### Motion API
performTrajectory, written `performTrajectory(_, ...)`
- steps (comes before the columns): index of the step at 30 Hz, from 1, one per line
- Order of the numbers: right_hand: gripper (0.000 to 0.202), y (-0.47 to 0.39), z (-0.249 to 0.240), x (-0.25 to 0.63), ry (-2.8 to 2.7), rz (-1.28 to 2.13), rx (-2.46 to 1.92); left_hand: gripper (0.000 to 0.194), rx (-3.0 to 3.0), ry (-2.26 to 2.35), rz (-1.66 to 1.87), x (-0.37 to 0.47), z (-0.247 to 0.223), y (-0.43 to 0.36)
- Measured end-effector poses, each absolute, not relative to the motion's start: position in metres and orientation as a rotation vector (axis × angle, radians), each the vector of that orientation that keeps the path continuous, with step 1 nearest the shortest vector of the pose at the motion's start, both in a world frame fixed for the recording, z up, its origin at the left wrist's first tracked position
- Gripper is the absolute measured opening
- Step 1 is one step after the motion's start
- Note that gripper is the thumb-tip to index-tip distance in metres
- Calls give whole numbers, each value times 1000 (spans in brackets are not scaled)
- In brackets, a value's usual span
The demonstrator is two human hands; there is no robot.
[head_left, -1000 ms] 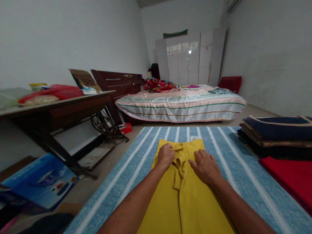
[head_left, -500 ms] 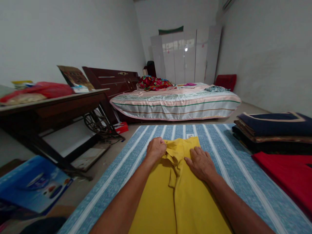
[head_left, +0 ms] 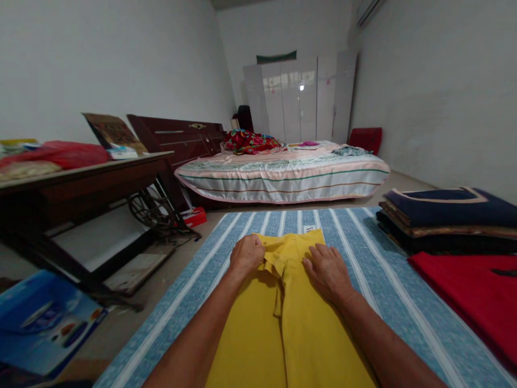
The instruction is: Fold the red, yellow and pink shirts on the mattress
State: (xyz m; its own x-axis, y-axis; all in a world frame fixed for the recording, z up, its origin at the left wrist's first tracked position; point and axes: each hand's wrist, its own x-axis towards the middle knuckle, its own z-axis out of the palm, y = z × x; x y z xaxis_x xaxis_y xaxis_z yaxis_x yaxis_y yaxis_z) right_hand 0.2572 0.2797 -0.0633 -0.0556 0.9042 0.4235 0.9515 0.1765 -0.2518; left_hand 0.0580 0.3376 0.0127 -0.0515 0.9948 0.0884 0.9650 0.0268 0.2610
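Note:
Yellow trousers (head_left: 319, 339) lie lengthwise on the blue-and-white striped mat (head_left: 194, 318), waist end away from me and legs running toward me. My left hand (head_left: 247, 256) is closed on the left side of the waistband, knuckles up. Some cloth is bunched beside it around the fly, where a loose flap hangs into the gap between the legs. On the right side of the waist rests my right hand (head_left: 328, 272), palm down with its fingers stretched over the fabric. The lower ends of the legs run out of view.
Right of the trousers are a folded red garment (head_left: 460, 291) and a stack of folded dark clothes (head_left: 448, 215). A bed (head_left: 283, 180) stands beyond the mat. To the left are a sewing-machine table (head_left: 92, 172) and a blue box (head_left: 44, 323).
My left hand has shifted slightly left, drawing its side of the waistband outward. My right hand stays on the cloth. The whole view has turned a little to the right.

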Motion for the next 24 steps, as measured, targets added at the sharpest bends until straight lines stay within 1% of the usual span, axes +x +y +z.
performTrajectory(3, 17, 280, -63, 257, -2016, -93, -1738, 16, 2104, 2155, 251, 56, 6, 341)
performTrajectory(6, 18, 280, -65, 258, -2033, -66, -1766, 19, 2111, 2134, 60, 53, 1, 340)
performTrajectory(8, 20, 280, -66, 257, -2037, -57, -1781, 21, 2122, 2161, -2, 54, 2, 337)
performTrajectory(10, 21, 280, -67, 257, -2040, -58, -1791, 24, 2209, 2237, 41, 59, 8, 332)
performTrajectory(12, 22, 280, -66, 256, -2044, -68, -1796, 26, 2386, 2252, 169, 72, 13, 328)
performTrajectory(13, 23, 280, -66, 255, -2047, -73, -1796, 27, 2492, 2180, 233, 82, 15, 328)
performTrajectory(15, 23, 279, -65, 255, -2053, -74, -1795, 28, 2664, 1854, 267, 109, 12, 331)
performTrajectory(17, 24, 279, -65, 254, -2059, -62, -1785, 31, 2696, 1479, 137, 140, 2, 342)
performTrajectory(21, 28, 280, -67, 256, -2057, -29, -1774, 31, 2714, 1300, 108, 190, -27, 378)
performTrajectory(24, 27, 281, -68, 256, -2049, -9, -1782, 31, 2720, 1264, 170, 202, -48, 403)
